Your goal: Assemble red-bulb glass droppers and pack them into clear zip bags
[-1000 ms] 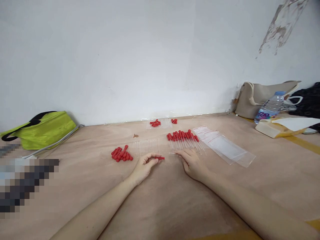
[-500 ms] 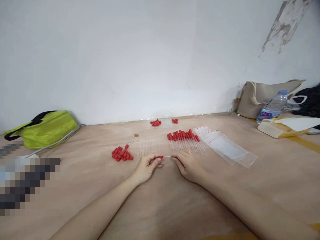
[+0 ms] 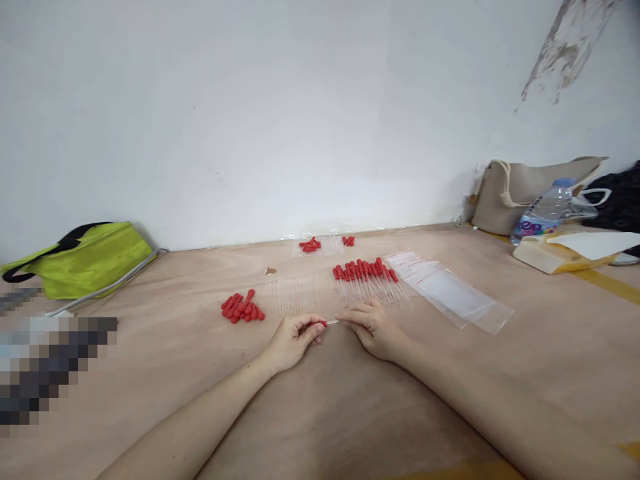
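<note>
In the head view my left hand (image 3: 293, 341) is closed around a red rubber bulb (image 3: 324, 324), whose tip pokes out past the thumb. A thin clear dropper tube (image 3: 333, 323) runs from the bulb to the fingers of my right hand (image 3: 373, 331), which pinch its other end. How deep the tube sits in the bulb I cannot tell. Beyond my left hand lies a row of clear tubes (image 3: 294, 295), and left of that a pile of red rubber bulbs (image 3: 243, 308). Droppers with red bulbs (image 3: 367, 270) lie side by side past my right hand.
Clear zip bags (image 3: 453, 293) overlap at the right of the droppers. More red bulbs (image 3: 310, 245) and tubes lie near the wall. A yellow-green bag (image 3: 95, 260) is at the left. A water bottle (image 3: 543, 212) and a beige bag (image 3: 500, 197) stand at the back right.
Both hands have come slightly nearer to me, and the gap between them has narrowed. Less of the tube shows between the fingers. The view has shifted slightly.
</note>
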`<state>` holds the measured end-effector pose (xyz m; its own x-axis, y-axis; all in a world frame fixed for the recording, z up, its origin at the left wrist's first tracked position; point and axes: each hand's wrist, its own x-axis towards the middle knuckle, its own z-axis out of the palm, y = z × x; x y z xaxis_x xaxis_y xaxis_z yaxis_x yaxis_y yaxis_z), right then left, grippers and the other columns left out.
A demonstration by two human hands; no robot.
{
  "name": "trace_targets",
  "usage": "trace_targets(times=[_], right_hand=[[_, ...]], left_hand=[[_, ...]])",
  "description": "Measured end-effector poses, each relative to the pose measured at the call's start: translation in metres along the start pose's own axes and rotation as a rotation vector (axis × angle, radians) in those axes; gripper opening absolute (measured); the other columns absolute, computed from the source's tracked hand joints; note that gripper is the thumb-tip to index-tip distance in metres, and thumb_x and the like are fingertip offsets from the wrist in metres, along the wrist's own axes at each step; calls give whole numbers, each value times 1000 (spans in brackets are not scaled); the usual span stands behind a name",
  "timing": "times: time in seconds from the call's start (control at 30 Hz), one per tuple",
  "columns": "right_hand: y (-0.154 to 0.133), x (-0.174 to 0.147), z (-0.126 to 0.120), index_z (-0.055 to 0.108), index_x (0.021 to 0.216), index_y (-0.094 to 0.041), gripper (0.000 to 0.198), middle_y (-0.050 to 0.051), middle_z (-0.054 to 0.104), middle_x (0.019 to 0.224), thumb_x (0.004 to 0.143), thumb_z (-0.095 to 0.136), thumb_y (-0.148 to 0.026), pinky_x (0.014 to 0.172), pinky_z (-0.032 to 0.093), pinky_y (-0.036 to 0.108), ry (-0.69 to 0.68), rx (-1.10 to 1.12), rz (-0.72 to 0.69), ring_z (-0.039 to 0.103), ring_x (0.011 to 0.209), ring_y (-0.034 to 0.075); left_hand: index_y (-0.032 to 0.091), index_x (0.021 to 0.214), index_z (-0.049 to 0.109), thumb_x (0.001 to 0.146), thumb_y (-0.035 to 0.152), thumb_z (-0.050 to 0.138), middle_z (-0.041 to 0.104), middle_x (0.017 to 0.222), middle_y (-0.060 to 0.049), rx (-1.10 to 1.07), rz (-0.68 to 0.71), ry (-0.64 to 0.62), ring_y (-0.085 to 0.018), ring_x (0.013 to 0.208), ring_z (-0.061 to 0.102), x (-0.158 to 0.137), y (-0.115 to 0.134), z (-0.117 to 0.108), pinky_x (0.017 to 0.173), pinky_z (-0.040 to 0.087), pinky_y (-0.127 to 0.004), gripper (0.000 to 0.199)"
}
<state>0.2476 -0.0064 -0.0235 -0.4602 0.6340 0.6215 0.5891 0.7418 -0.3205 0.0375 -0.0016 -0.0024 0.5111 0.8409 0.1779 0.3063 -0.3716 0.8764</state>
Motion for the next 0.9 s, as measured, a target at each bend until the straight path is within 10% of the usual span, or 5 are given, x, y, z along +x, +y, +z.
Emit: trace_targets(times=[0.9], right_hand=[[-15,-2,1,59,86,-17,19,3,62,70,81,42,-10,63,24,29,-17,-74,-100,51,65,12]], left_hand=[[16,87,62,82,26,49,61,79,-2,336,169,-43,-13,73,54,-7,7,3,66,42,-23,16]])
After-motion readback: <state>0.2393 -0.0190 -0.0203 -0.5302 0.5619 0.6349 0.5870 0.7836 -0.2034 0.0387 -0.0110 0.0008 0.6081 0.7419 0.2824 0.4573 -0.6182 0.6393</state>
